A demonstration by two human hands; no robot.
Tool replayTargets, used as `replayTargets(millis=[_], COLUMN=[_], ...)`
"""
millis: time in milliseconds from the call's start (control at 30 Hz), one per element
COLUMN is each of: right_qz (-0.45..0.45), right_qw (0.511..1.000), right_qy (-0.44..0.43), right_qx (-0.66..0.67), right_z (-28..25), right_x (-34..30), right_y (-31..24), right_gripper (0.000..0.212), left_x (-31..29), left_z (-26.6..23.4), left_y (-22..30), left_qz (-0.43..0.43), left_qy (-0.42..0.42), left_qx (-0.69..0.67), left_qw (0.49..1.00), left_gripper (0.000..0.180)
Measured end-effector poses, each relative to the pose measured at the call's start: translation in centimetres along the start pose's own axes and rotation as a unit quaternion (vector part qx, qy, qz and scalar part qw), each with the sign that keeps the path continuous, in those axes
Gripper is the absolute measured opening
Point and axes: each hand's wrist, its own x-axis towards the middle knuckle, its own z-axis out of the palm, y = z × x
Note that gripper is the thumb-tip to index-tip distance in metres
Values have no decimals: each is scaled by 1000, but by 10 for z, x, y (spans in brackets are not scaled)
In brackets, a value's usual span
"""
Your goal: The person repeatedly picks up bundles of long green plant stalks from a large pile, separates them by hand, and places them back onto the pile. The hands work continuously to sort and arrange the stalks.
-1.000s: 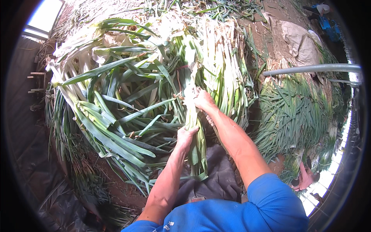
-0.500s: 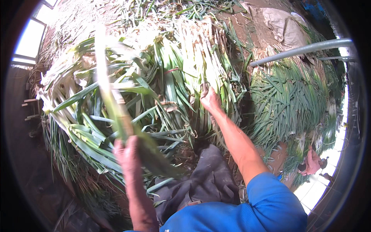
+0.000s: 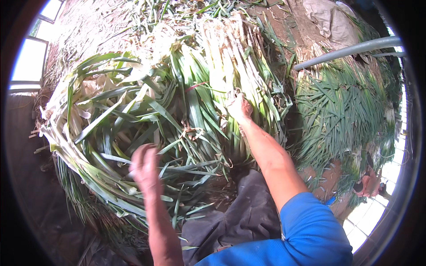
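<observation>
My right hand (image 3: 239, 107) is closed at the middle of a bundle of leeks (image 3: 230, 48), whose pale stems point away from me. What its fingers grip is too small to make out. To the left, my left hand (image 3: 145, 166) hovers over a loose heap of leeks (image 3: 106, 99) with long flat green leaves. Its fingers are bent, somewhat apart and blurred, and I see nothing in them. Between the heap and the bundle lie more leeks (image 3: 195, 99) with a thin red tie (image 3: 196, 86) across them.
A large stack of green leaves (image 3: 341, 106) stands on the right, with a grey metal pipe (image 3: 350, 52) slanting over it. Behind it lies a pale sack (image 3: 333, 22). Leaf scraps (image 3: 88, 37) litter the far floor. My dark-trousered legs (image 3: 235, 208) are in front of the bundle.
The leek my left hand held and swung has left that hand, which is now empty. My right hand stays at the bundle. The view has shifted slightly.
</observation>
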Motion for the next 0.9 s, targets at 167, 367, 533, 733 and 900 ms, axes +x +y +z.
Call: replayTargets(millis=[167, 367, 533, 733, 900], right_qz=[-147, 139, 14, -244, -235], right_qw=[964, 493, 727, 946, 944], right_qy=[-119, -341, -326, -173, -229], right_qx=[185, 788, 604, 125, 27], right_z=[-42, -68, -91, -111, -98], right_x=[-11, -140, -260, -275, -278], right_y=[22, 11, 25, 69, 74], right_gripper=[37, 26, 18, 30, 23], left_x=[-8, -21, -58, -85, -93], left_z=[127, 179, 135, 92, 85], left_y=[-127, -123, -135, -104, -111], left_qz=[-84, -238, -220, -312, -318], left_qy=[-182, -283, -308, -214, -169], left_qx=[-10, -159, -206, -76, -184], left_qw=[980, 916, 902, 923, 915], left_gripper=[35, 41, 26, 25, 28])
